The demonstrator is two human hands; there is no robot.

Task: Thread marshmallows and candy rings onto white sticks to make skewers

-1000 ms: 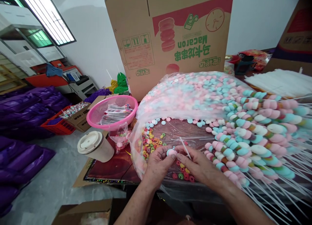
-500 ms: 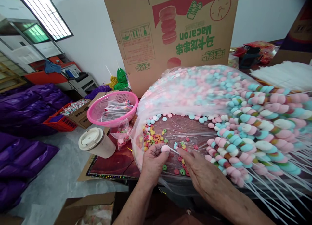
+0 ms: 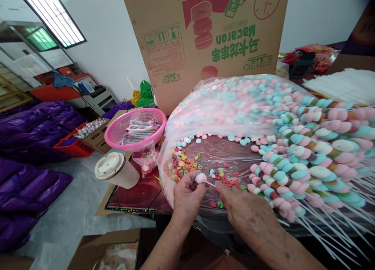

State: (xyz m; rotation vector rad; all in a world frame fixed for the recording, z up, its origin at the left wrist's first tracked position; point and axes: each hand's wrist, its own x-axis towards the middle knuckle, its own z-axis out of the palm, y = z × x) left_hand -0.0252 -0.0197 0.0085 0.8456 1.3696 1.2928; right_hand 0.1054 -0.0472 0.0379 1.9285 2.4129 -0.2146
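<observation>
My left hand (image 3: 187, 196) is closed round a pink round candy (image 3: 200, 178) threaded on a thin white stick (image 3: 209, 183). My right hand (image 3: 244, 211) lies palm down beside it, fingertips pinched near the stick among small coloured ring candies (image 3: 186, 165); what they grip is hidden. Both hands rest on a clear plastic sheet (image 3: 216, 157). To the right lies a heap of finished candy skewers (image 3: 310, 160) in pink, blue and white.
A big bag of pink and blue candies (image 3: 231, 106) bulges behind the hands, before a "Macaron" cardboard box (image 3: 205, 39). A lidded paper cup (image 3: 115, 170) and pink basket (image 3: 134, 129) stand left. Bare white sticks (image 3: 342, 84) lie far right. Purple bags (image 3: 32, 125) cover the floor.
The hands have drawn apart: the left one lifted the pink candy on the stick slightly, and the right hand slid right and flattened onto the ring candies.
</observation>
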